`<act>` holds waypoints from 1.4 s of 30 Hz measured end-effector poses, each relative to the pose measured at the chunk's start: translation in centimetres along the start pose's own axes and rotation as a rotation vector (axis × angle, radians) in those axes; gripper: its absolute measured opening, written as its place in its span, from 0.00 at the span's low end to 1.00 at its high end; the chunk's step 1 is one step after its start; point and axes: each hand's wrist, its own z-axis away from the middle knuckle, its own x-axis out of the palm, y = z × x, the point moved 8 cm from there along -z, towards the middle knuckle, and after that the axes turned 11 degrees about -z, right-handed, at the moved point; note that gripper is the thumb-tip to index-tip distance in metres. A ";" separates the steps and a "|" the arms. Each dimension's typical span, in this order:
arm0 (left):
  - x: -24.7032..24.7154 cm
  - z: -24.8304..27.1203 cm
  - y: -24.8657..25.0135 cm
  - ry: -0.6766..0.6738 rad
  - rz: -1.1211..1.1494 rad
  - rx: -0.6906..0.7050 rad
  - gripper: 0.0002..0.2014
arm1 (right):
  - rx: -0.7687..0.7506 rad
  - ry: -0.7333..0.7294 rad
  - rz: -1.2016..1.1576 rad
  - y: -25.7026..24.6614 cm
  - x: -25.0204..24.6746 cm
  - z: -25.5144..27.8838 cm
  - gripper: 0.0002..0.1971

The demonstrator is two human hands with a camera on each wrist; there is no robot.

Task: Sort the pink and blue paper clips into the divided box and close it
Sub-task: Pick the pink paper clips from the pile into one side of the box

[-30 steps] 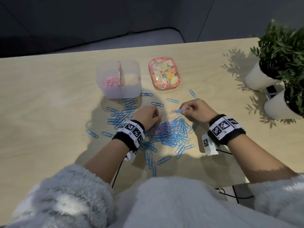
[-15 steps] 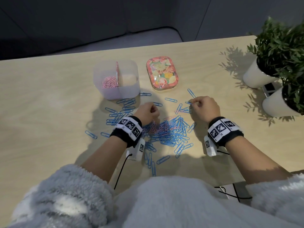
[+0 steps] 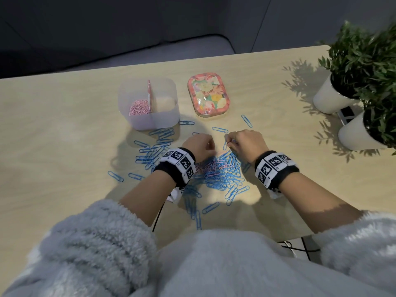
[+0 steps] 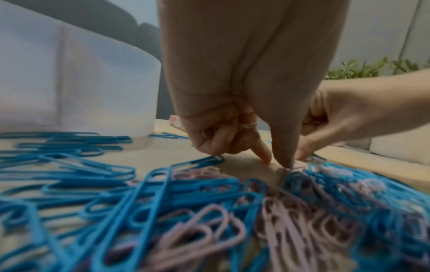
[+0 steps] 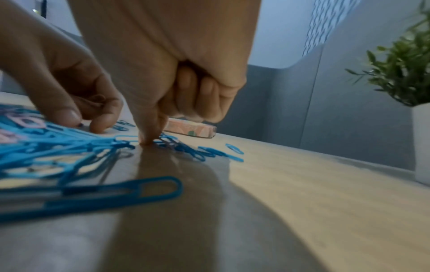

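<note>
The paper clips (image 3: 216, 172) lie in a loose heap near the middle of the table (image 3: 53, 125), toward its near edge, mostly blue with a few pink ones tangled in at the centre, which is probably why both hands work at the heap's far rim, teasing single clips out. The left hand (image 3: 198, 146) has its outer fingers curled, seemingly round a few pink clips already gathered, while its thumb and forefinger reach down to the heap's edge; judging by this, it collects pink before carrying a batch across. The right hand (image 3: 244, 142) pinches a blue clip (image 3: 225, 145) between thumb and forefinger, other fingers folded, seemingly to lift it clear. The divided box (image 3: 150, 123) stands open toward the far edge, left of centre, pink clips in its left compartment, the right one looking empty; so blue sorting appears not yet begun. Its floral lid (image 3: 207, 97) lies just beside it to the right, within reach for closing.
</note>
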 end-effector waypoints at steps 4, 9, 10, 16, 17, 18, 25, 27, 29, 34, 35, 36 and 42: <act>0.4 -0.1 0.9 0.006 -0.128 0.064 0.08 | 0.106 0.093 -0.385 1.5 -0.8 -0.4 0.07; 0.0 0.3 0.2 0.039 -0.072 0.036 0.07 | 0.395 0.295 -1.212 5.8 -1.8 -0.6 0.08; -0.3 0.3 -0.1 0.055 -0.001 0.018 0.05 | 0.448 0.297 -1.327 6.2 -1.6 -0.3 0.09; -0.6 -0.2 -1.1 0.012 0.385 -0.103 0.10 | 0.523 0.212 -1.568 5.6 0.2 0.8 0.13; -0.4 -0.3 -1.0 -0.022 0.441 -0.120 0.10 | 0.517 0.185 -1.460 5.4 0.4 0.9 0.13; -0.1 -0.4 -0.8 -0.058 0.509 -0.144 0.10 | 0.486 0.147 -1.326 4.9 0.3 0.9 0.13; 0.3 -0.7 0.9 -0.039 0.186 -0.045 0.05 | 0.187 0.003 -0.790 3.4 1.3 0.3 0.10; 0.7 -0.7 1.6 -0.051 0.024 0.012 0.03 | 0.153 -0.042 -0.530 3.2 1.5 0.6 0.07; 0.9 -0.6 2.0 -0.053 -0.068 0.028 0.06 | 0.126 -0.048 -0.374 3.0 1.4 0.8 0.04; 0.9 -0.4 3.5 -0.027 -0.371 0.097 0.11 | 0.109 -0.121 -0.264 2.6 2.0 0.5 0.05; 0.8 -0.3 3.6 -0.022 -0.419 0.097 0.11 | 0.105 -0.130 -0.258 2.5 1.9 0.4 0.05; 0.7 -0.2 3.4 -0.036 -0.450 0.082 0.12 | 0.113 -0.132 -0.271 2.4 1.6 0.3 0.05; 0.0 1.1 0.2 -0.065 -0.432 -0.005 0.12 | 0.127 -0.070 -0.685 -1.6 -2.9 -2.5 0.13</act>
